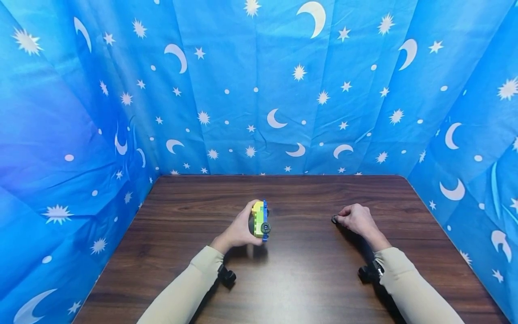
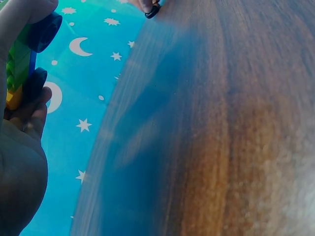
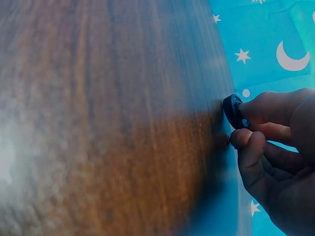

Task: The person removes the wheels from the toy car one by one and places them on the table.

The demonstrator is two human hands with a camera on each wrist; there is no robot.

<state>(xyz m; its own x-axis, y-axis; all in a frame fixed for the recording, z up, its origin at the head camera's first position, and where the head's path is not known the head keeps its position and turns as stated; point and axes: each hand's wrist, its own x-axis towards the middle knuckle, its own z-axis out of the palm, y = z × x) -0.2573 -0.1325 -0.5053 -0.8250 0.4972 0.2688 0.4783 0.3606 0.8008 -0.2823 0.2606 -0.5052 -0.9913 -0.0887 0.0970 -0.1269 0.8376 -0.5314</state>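
Observation:
A toy car built of yellow, green and blue bricks [image 1: 259, 220] is gripped in my left hand [image 1: 238, 230], tipped on its side above the table, with the thumb at its near end. Black wheels [image 2: 45, 32] show on its blue base in the left wrist view, where the hand covers part of the car. Farther right, my right hand [image 1: 358, 220] pinches a small loose black wheel [image 3: 233, 111] between thumb and fingertips. That wheel is close over the tabletop, apart from the car.
A dark wood-grain table [image 1: 303, 279] lies under both hands. Blue cloth with white moons and stars [image 1: 279, 90] hangs along its back and sides. Each wrist wears a black camera mount [image 1: 227, 276] below its cream sleeve [image 1: 182, 288].

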